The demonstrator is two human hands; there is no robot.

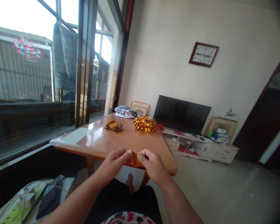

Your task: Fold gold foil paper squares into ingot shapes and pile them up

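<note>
My left hand [114, 163] and my right hand [152, 165] meet over the near edge of a glossy wooden table [121, 137]. Between their fingertips both pinch a folded piece of gold foil [135, 160], partly hidden by my fingers. Farther along the tabletop lies a small stack of gold foil pieces [113, 126]. To its right sits a large crumpled gold foil bow [144, 123]. Both are well beyond my hands. A grey and white cloth [126, 112] lies at the table's far end.
A black television [182, 113] stands on a white low cabinet [196, 146] beyond the table, with boxes and a framed picture [221, 126] at its right. A glass window [25, 93] runs along the left. A dark phone [49, 199] lies at lower left.
</note>
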